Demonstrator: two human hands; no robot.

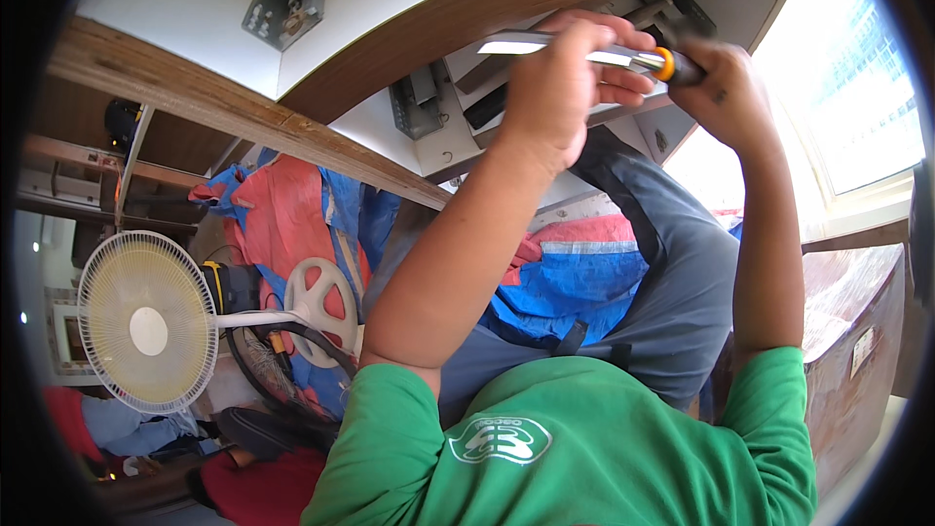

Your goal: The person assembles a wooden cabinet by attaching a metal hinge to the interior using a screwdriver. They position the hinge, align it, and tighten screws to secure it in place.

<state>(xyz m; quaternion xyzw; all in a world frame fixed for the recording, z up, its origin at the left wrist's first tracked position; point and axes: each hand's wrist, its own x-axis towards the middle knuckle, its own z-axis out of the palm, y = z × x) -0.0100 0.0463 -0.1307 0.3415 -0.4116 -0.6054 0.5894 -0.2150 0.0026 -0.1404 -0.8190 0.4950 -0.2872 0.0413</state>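
Screwdriver with black handle and orange collar gripped in the right hand, fingers wrapped tight round the handle, metal shaft lying level leftward and pinched by the left hand, fingers closed round it just below the curved wooden edge of the white cabinet. Grey metal hinge hardware fixed to the panel just left of the left hand, partly hidden behind forearm and knuckles. Lower down, well apart: white standing fan at left, blue and red tarpaulin heaped behind it, brown wrapped box at right, green shirt filling the lower edge.
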